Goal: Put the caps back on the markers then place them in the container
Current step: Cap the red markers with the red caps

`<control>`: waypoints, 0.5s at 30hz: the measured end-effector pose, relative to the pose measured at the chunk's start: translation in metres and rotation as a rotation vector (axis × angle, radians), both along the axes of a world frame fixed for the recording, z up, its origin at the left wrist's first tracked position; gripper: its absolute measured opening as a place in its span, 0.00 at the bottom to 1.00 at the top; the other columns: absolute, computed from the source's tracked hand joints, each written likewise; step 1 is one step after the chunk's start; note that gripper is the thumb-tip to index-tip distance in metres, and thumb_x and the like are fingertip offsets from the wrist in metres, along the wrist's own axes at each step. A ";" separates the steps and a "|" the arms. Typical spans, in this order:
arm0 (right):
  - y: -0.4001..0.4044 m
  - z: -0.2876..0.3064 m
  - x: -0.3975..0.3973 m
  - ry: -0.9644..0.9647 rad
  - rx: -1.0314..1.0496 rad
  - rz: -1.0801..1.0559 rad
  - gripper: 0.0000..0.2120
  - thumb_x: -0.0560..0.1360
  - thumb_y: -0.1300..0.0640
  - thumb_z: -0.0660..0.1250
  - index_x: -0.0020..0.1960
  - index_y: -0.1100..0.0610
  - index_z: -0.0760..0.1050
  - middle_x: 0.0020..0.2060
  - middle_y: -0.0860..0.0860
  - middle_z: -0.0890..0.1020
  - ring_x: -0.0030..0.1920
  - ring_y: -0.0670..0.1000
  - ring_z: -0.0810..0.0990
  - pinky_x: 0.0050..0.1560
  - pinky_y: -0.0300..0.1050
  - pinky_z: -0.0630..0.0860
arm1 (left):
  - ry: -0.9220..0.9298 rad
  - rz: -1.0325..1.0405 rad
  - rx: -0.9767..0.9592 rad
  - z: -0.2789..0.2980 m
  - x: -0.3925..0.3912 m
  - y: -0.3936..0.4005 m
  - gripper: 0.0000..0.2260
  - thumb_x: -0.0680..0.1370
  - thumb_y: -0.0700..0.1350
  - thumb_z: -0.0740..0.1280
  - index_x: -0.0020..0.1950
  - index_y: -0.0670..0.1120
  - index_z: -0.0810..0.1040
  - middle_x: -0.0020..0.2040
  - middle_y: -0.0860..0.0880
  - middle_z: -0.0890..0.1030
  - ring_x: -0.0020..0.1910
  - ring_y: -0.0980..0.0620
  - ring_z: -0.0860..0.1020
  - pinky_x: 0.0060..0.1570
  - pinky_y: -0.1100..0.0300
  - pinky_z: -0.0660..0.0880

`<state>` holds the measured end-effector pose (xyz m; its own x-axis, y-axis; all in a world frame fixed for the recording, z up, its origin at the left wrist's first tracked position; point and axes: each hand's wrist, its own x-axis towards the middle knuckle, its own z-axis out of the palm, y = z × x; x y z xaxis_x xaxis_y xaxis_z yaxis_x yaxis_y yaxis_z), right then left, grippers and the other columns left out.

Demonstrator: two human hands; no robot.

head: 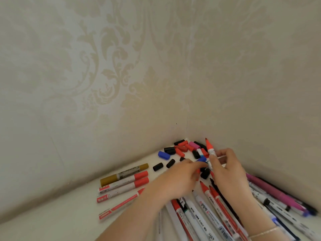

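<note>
The right hand [227,169] holds one uncapped red marker [209,152] nearly upright, with the red tip pointing up toward the corner of the wall. The fingers are closed around the lower white part of its barrel, so this grip is closed on the marker. The left hand [180,178] reaches forward over the white desk [73,214], palm down, and its fingertips are at a blue cap [201,159] just beside the held marker. I cannot tell if the left grip already pinches this cap or only touches it.

In the corner behind the hands lies a pile of loose caps [184,148], black, red and one pink, close together. One bigger blue cap [163,155] lies at the left edge of the pile, and two black caps [158,166] lie apart from it, nearer to the left hand.

On the left, well apart from the hands, four capped markers lie side by side: a gold marker [124,174] nearest the wall, two thick red-capped markers [124,184] below it, and a thin red marker [119,205] closest to the camera.

Under and between the forearms lie many markers without caps [206,211], white barrels with red or dark tips, pointing toward the corner. On the right, along the wall, there are pink markers [272,192] and some dark pens. A thin bracelet [265,232] is on the right wrist. I see no container in this view.
</note>
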<state>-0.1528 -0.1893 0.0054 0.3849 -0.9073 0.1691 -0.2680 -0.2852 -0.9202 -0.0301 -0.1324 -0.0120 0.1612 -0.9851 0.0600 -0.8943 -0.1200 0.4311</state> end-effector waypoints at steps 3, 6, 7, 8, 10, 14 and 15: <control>-0.001 0.001 -0.001 0.015 -0.009 -0.003 0.04 0.79 0.54 0.61 0.51 0.54 0.69 0.39 0.48 0.76 0.32 0.48 0.74 0.28 0.39 0.69 | -0.163 0.029 0.041 -0.021 -0.004 -0.003 0.20 0.83 0.45 0.53 0.75 0.58 0.62 0.68 0.48 0.70 0.64 0.48 0.70 0.63 0.50 0.68; -0.001 0.002 -0.002 0.016 -0.016 0.003 0.04 0.79 0.54 0.61 0.51 0.54 0.69 0.38 0.48 0.76 0.32 0.48 0.74 0.27 0.39 0.69 | -0.209 0.069 -0.020 -0.024 -0.003 -0.004 0.19 0.83 0.46 0.54 0.74 0.56 0.64 0.68 0.49 0.72 0.64 0.48 0.70 0.65 0.51 0.66; -0.001 0.002 -0.002 0.016 -0.014 0.004 0.04 0.79 0.54 0.61 0.51 0.53 0.69 0.38 0.48 0.77 0.32 0.49 0.74 0.28 0.39 0.69 | -0.234 0.088 -0.057 -0.023 -0.001 -0.005 0.18 0.83 0.46 0.55 0.73 0.55 0.66 0.66 0.49 0.74 0.63 0.49 0.72 0.64 0.52 0.67; -0.001 0.002 -0.002 0.019 -0.014 0.005 0.03 0.79 0.54 0.62 0.50 0.53 0.70 0.39 0.49 0.77 0.33 0.50 0.73 0.28 0.40 0.69 | -0.256 0.109 -0.086 -0.023 0.001 -0.006 0.17 0.82 0.45 0.55 0.71 0.54 0.68 0.63 0.49 0.75 0.61 0.49 0.73 0.62 0.52 0.67; -0.001 0.001 -0.002 0.026 -0.018 0.010 0.03 0.78 0.53 0.62 0.49 0.52 0.70 0.40 0.49 0.78 0.32 0.50 0.74 0.29 0.41 0.70 | -0.252 0.139 -0.113 -0.021 0.004 -0.008 0.15 0.82 0.46 0.57 0.68 0.53 0.72 0.59 0.49 0.77 0.57 0.49 0.75 0.59 0.54 0.68; -0.002 0.001 -0.001 0.053 -0.030 0.029 0.02 0.78 0.54 0.63 0.48 0.51 0.70 0.41 0.48 0.77 0.32 0.49 0.74 0.28 0.40 0.70 | -0.234 0.197 -0.118 -0.017 0.005 -0.006 0.10 0.81 0.46 0.59 0.61 0.51 0.74 0.56 0.50 0.78 0.54 0.49 0.77 0.56 0.55 0.70; -0.003 0.001 -0.001 0.059 -0.034 0.038 0.02 0.78 0.54 0.63 0.48 0.50 0.70 0.40 0.48 0.78 0.32 0.48 0.74 0.28 0.40 0.69 | -0.213 0.220 -0.122 -0.015 0.008 -0.006 0.09 0.81 0.45 0.60 0.60 0.52 0.73 0.55 0.50 0.79 0.53 0.50 0.77 0.55 0.55 0.71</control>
<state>-0.1539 -0.1919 0.0064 0.4296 -0.8857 0.1757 -0.3099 -0.3274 -0.8926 -0.0222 -0.1379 -0.0273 0.3405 -0.9115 0.2308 -0.9242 -0.2792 0.2606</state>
